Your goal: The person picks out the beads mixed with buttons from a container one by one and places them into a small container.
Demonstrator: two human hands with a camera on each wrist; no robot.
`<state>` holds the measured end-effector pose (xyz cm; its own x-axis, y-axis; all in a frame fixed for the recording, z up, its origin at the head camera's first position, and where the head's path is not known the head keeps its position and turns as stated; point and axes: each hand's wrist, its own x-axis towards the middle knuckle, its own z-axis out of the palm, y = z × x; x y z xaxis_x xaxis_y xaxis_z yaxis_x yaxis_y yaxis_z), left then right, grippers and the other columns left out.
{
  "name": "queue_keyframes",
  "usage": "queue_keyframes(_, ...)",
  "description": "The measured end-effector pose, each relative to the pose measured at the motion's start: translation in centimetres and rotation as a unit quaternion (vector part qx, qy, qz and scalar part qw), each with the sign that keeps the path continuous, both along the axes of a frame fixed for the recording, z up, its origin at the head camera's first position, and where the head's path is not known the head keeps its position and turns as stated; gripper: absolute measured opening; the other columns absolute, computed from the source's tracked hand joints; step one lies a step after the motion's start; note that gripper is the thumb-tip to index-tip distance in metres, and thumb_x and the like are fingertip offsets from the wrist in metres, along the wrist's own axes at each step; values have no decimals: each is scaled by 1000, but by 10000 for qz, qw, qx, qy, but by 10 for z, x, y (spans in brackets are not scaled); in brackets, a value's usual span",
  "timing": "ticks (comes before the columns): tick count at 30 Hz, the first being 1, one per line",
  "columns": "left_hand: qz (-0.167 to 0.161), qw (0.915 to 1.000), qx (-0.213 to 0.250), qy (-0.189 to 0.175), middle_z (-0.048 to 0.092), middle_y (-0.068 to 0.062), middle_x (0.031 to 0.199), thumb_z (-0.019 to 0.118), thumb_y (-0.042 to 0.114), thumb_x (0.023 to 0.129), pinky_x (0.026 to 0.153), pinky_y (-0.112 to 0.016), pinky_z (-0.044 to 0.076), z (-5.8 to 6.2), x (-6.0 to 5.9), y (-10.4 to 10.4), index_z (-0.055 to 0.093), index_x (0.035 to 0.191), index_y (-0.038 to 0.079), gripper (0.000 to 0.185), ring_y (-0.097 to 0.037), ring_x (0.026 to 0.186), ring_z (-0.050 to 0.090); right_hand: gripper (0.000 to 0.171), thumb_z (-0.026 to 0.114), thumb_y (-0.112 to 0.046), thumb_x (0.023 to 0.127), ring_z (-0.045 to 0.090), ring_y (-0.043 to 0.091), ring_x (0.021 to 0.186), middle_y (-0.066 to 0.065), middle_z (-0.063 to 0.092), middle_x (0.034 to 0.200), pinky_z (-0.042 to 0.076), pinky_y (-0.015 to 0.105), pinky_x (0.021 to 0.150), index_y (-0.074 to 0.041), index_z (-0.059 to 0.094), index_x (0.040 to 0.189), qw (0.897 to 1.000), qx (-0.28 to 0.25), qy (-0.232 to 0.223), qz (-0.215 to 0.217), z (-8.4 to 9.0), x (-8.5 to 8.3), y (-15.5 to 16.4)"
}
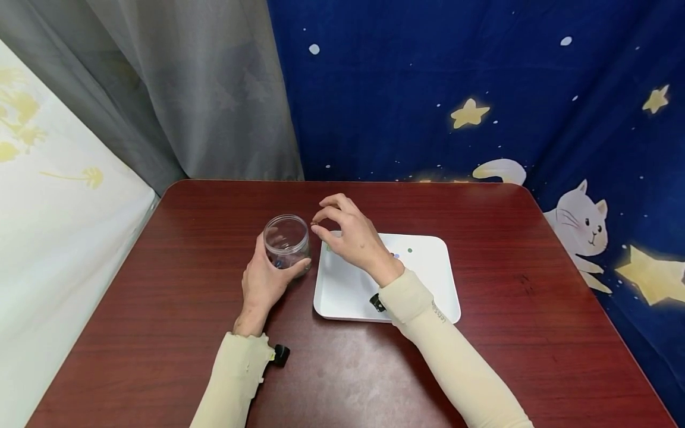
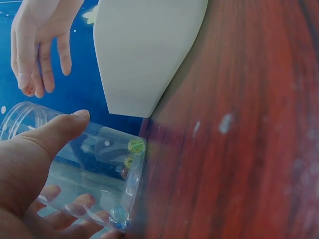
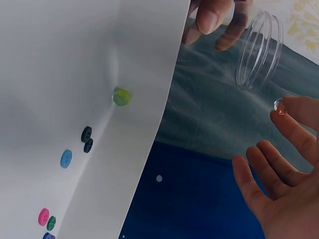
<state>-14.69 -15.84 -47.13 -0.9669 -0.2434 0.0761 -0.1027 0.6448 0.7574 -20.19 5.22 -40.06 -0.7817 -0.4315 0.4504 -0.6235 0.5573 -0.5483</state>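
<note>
Marble (image 3: 279,106) pinched in right hand (image 1: 350,235) fingertips beside jar (image 1: 286,239) gripped by left hand (image 1: 263,280); could miss the mouth, roll off.

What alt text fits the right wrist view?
A right hand pinches a small clear glass marble at its fingertips beside the open mouth of a clear plastic jar, which the left hand's fingers grip. On the white rectangular tray lie a yellow-green marble and several small buttons: black, blue, pink, green.
</note>
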Motion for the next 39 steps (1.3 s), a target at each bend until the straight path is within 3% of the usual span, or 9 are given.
queue_keyframes(19,-55,9999,61,-71,62,-13,147,89,57,75,101,-62,49,2,-2,2,27,164,28,112,-41,126,64,15,72,-29,100,58,16,124,3,60,137,59,31,88,-20,77,110,9999,49,75,99,-1,2,-7)
queue_keyframes(39,33,9999,-99,-77,64,-18,142,89,54,77,97,-62,50,-1,0,1,28,163,26,109,-45,120,66,14,73,-33,99,58,17,127,2,59,138,56,36,97,-24,77,109,9993,246,169,228,-6,4,-19)
